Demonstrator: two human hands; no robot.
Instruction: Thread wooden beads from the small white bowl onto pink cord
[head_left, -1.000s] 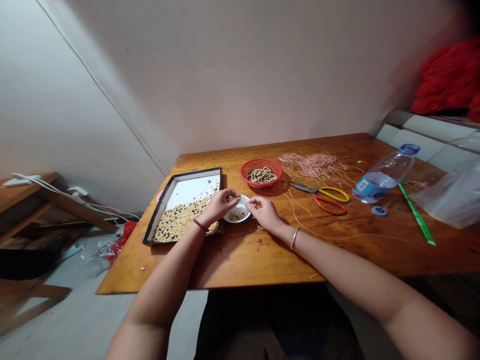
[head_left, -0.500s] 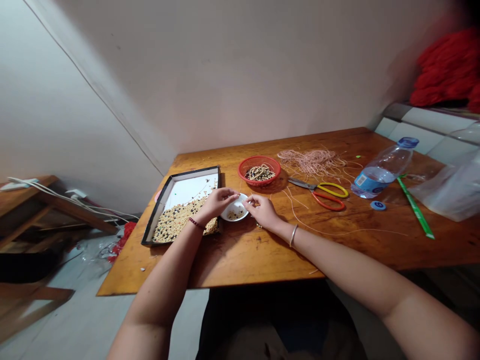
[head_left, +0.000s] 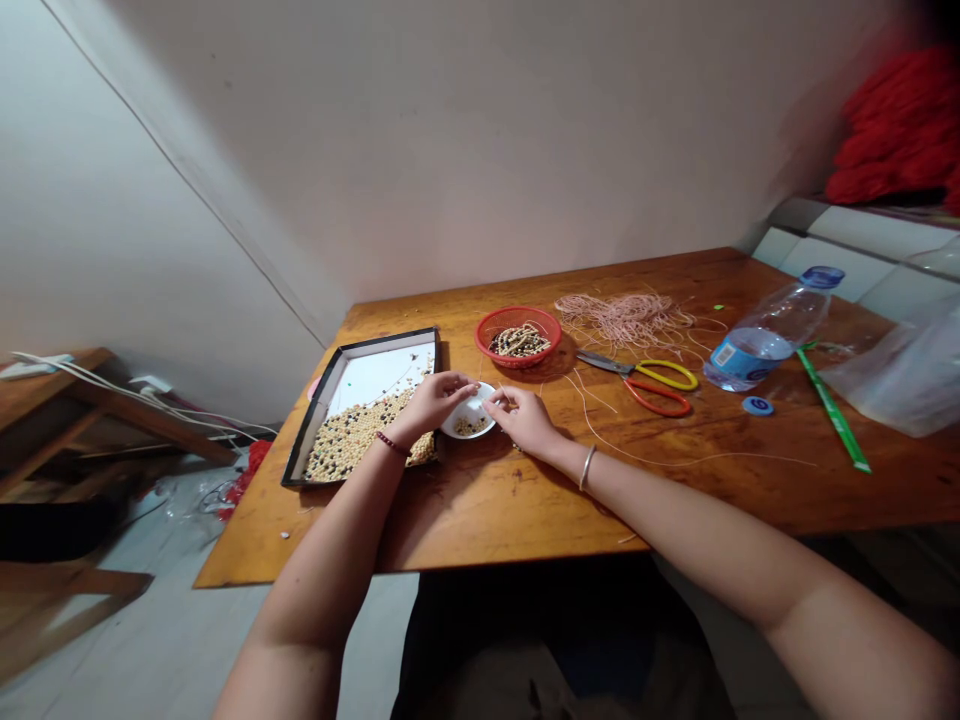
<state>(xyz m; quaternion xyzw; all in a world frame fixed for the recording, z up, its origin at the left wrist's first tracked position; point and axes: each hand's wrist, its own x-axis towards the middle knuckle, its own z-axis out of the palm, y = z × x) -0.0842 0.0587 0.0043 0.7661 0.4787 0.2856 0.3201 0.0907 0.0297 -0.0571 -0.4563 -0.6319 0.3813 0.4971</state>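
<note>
My left hand (head_left: pixel 437 402), with a dark red bead bracelet on its wrist, is pinched closed over the left rim of a small white bowl (head_left: pixel 489 428). Across the bowl, my right hand (head_left: pixel 523 416) also pinches, thumb against fingers, a silver bangle on its wrist. Whatever the fingertips hold is too small to make out. Some beads (head_left: pixel 470 427) lie in the bowl, and a few more show just below my right hand. Left of the bowl, a black-edged tray (head_left: pixel 382 370) holds many cream, black and brown beads (head_left: pixel 349 440), partly covered by my left hand and forearm.
A red basket (head_left: pixel 480 345) contains strung beads. Behind and right are a heap of pink cord (head_left: pixel 626 318), scissors (head_left: pixel 660 388) with yellow and orange handles, a water bottle (head_left: pixel 765 340), its blue cap (head_left: pixel 757 405), a green strip (head_left: pixel 832 410) and a plastic bag (head_left: pixel 900 360).
Both hands keep nearly the same pinched pose over the bowl. The view has shifted very slightly; nothing on the table has visibly moved.
</note>
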